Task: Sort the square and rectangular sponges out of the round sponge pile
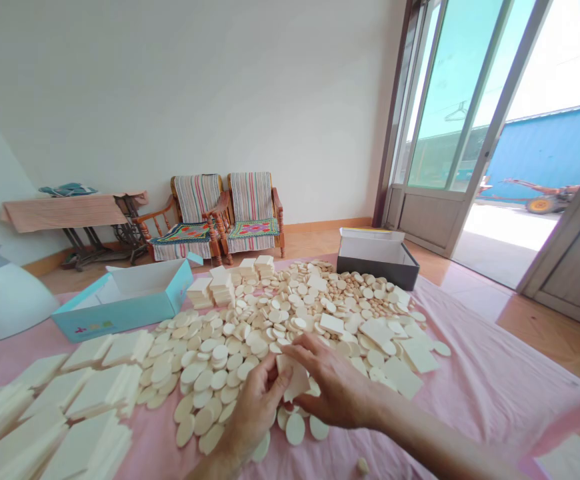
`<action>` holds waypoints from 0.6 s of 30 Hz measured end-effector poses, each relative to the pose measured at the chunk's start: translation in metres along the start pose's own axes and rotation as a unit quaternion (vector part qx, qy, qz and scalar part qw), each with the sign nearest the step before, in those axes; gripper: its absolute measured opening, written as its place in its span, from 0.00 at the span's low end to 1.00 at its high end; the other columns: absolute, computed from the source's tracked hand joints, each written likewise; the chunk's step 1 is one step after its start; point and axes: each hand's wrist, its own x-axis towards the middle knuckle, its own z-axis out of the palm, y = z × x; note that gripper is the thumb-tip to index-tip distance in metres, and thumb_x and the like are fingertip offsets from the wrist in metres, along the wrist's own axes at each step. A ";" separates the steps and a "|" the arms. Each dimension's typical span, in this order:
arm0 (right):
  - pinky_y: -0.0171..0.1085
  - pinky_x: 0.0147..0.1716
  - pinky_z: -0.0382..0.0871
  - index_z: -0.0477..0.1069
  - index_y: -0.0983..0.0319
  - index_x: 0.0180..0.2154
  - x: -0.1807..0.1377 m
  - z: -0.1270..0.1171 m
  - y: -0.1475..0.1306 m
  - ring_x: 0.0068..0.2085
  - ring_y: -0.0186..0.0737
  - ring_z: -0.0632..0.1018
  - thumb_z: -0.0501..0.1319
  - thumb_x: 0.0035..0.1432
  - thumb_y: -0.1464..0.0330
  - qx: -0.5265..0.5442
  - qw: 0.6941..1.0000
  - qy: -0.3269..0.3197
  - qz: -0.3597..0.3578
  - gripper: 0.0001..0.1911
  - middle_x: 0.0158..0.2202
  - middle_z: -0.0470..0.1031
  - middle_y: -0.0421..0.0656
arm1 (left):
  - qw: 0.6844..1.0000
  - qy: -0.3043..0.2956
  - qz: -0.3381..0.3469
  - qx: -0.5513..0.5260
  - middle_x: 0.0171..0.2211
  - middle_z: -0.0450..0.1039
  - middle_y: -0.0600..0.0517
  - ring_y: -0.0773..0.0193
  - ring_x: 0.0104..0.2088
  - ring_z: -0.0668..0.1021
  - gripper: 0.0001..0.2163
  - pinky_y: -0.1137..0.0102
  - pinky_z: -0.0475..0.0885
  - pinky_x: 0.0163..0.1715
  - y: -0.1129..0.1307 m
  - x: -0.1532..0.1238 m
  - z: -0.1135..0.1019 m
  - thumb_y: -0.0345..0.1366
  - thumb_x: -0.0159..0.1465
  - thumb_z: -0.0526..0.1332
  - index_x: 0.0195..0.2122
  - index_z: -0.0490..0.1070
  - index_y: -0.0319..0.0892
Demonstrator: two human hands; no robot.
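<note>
In the head view, a pale square wooden piece [296,379] is held upright between my hands above a large heap of round wooden discs [205,380]. My left hand [260,395] pinches its left edge between thumb and fingers. Curled over its top and right side, my right hand [337,380] grips it too. Whether it is one piece or a thin stack, I cannot tell. Loose square pieces [419,355] lie among the discs to the right of my hands. Neat stacks of square pieces [87,440] stand at the left front.
A light-blue box [120,327] stands at the back left and a black box [380,270] at the back right. Smaller stacks [215,290] rise behind the heap. Pink cloth [490,387] covers the surface. Chairs [253,227] are by the wall; a doorway opens at right.
</note>
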 end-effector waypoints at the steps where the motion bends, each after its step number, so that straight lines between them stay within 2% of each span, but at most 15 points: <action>1: 0.44 0.46 0.68 0.61 0.59 0.54 0.000 0.002 -0.002 0.48 0.45 0.70 0.63 0.49 0.70 -0.001 1.000 -0.004 0.004 0.29 0.48 0.65 0.47 | 1.000 0.007 -0.003 -0.001 0.29 0.73 0.51 0.66 0.25 0.75 0.17 0.74 0.70 0.23 -0.001 0.000 -0.001 0.48 0.62 0.61 0.42 0.70 0.38; 4: 0.44 0.46 0.68 0.62 0.59 0.52 0.004 -0.001 0.002 0.48 0.46 0.70 0.63 0.49 0.70 -0.015 1.000 -0.025 -0.001 0.27 0.47 0.66 0.47 | 1.000 0.022 -0.012 0.016 0.30 0.74 0.50 0.64 0.27 0.76 0.18 0.73 0.71 0.24 0.000 0.002 -0.006 0.48 0.61 0.62 0.42 0.71 0.38; 6: 0.43 0.47 0.67 0.62 0.60 0.52 0.010 -0.012 0.018 0.48 0.45 0.70 0.62 0.49 0.71 -0.035 0.999 -0.020 -0.002 0.27 0.47 0.66 0.47 | 0.999 0.038 -0.014 0.032 0.32 0.75 0.49 0.63 0.29 0.77 0.18 0.72 0.71 0.25 0.003 0.004 -0.012 0.48 0.61 0.62 0.44 0.70 0.38; 9: 0.43 0.49 0.65 0.61 0.62 0.53 0.029 -0.039 0.065 0.50 0.45 0.69 0.60 0.48 0.76 -0.097 0.994 0.030 0.032 0.29 0.49 0.65 0.49 | 0.995 0.088 0.011 0.054 0.33 0.76 0.48 0.62 0.31 0.78 0.18 0.72 0.71 0.27 0.006 0.009 -0.024 0.49 0.62 0.60 0.44 0.69 0.38; 11: 0.45 0.51 0.63 0.62 0.63 0.54 0.048 -0.057 0.104 0.53 0.48 0.67 0.58 0.46 0.80 -0.174 0.982 0.029 0.070 0.30 0.51 0.65 0.51 | 0.989 0.129 0.031 0.061 0.32 0.77 0.48 0.62 0.29 0.78 0.18 0.71 0.71 0.28 0.005 0.011 -0.031 0.50 0.62 0.60 0.42 0.70 0.39; 15: 0.46 0.53 0.61 0.64 0.63 0.53 0.089 -0.079 0.165 0.55 0.51 0.65 0.61 0.44 0.81 -0.279 0.956 -0.034 0.082 0.31 0.53 0.66 0.52 | 0.982 0.179 0.030 0.045 0.30 0.77 0.50 0.63 0.28 0.78 0.17 0.71 0.72 0.29 0.001 0.014 -0.039 0.49 0.61 0.61 0.41 0.70 0.39; 18: 0.45 0.54 0.59 0.65 0.59 0.53 0.108 -0.080 0.188 0.55 0.49 0.66 0.61 0.44 0.82 -0.298 0.950 -0.081 0.048 0.32 0.53 0.68 0.50 | 0.982 0.185 0.019 0.041 0.29 0.77 0.50 0.63 0.27 0.78 0.17 0.70 0.72 0.30 0.000 0.014 -0.039 0.49 0.60 0.62 0.40 0.71 0.40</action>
